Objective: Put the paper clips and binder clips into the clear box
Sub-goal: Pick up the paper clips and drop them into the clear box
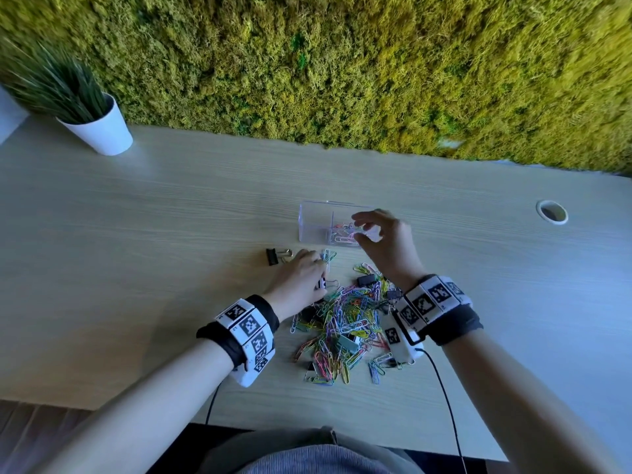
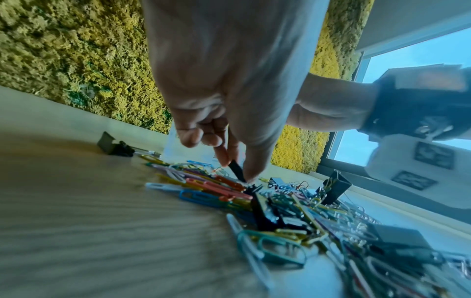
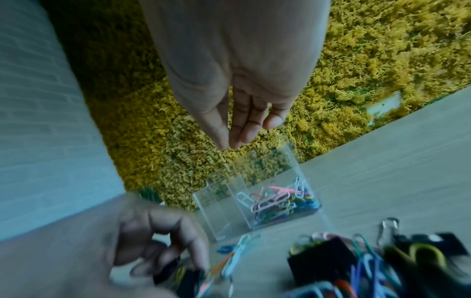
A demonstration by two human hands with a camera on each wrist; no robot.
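Note:
A clear box (image 1: 309,220) stands on the wooden table behind the pile; its right compartment holds several coloured paper clips (image 3: 275,201). My right hand (image 1: 357,227) hovers over that compartment, fingers straight and relaxed and holding nothing, as the right wrist view shows (image 3: 229,145). A heap of coloured paper clips (image 1: 345,323) mixed with black binder clips lies nearer to me. At the heap's left edge my left hand (image 1: 316,268) pinches a small black binder clip (image 2: 235,168) between thumb and fingers, low against the pile.
One black binder clip (image 1: 273,256) lies apart, left of my left hand. A white potted plant (image 1: 99,131) stands at the far left, and a cable hole (image 1: 551,212) sits at the far right. A moss wall (image 1: 342,63) backs the table.

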